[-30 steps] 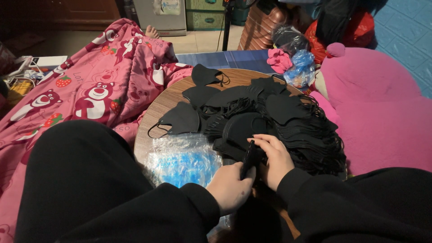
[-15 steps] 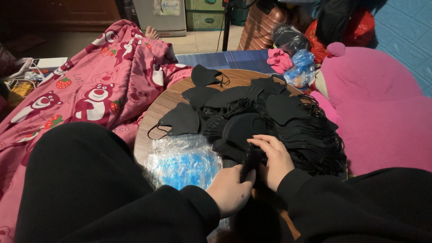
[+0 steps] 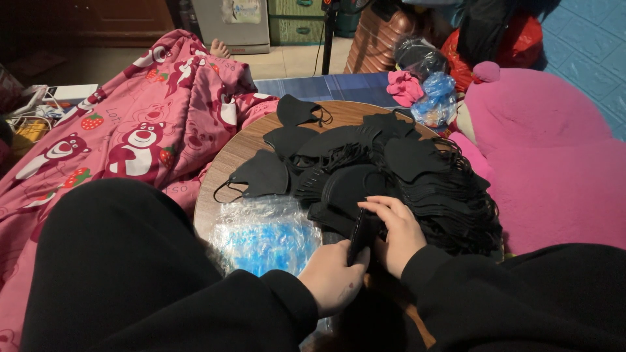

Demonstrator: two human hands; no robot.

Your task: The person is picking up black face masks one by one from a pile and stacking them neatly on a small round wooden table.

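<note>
1. The left hand [image 3: 339, 277] and right hand [image 3: 398, 234] meet at the near edge of the round wooden bench [image 3: 225, 166], both pinching a folded black mask [image 3: 360, 236] held upright between them.
2. A heap of black masks [image 3: 398, 169] covers the bench's middle and right side — one single mask [image 3: 261, 175] lies apart near the left edge.
3. Clear plastic bags [image 3: 264, 231] with blue contents sit at the near-left edge, just beside the left hand.
4. A pink printed blanket [image 3: 130, 124] lies off the left edge — a pink cushion [image 3: 541, 130] off the right.

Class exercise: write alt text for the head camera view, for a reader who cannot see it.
Two hands in black sleeves, left hand and right hand, hold a folded black mask together over a round wooden table piled with black face masks. A clear plastic bag lies at the left hand, and a pink cartoon-bear blanket lies left of the table.
</note>
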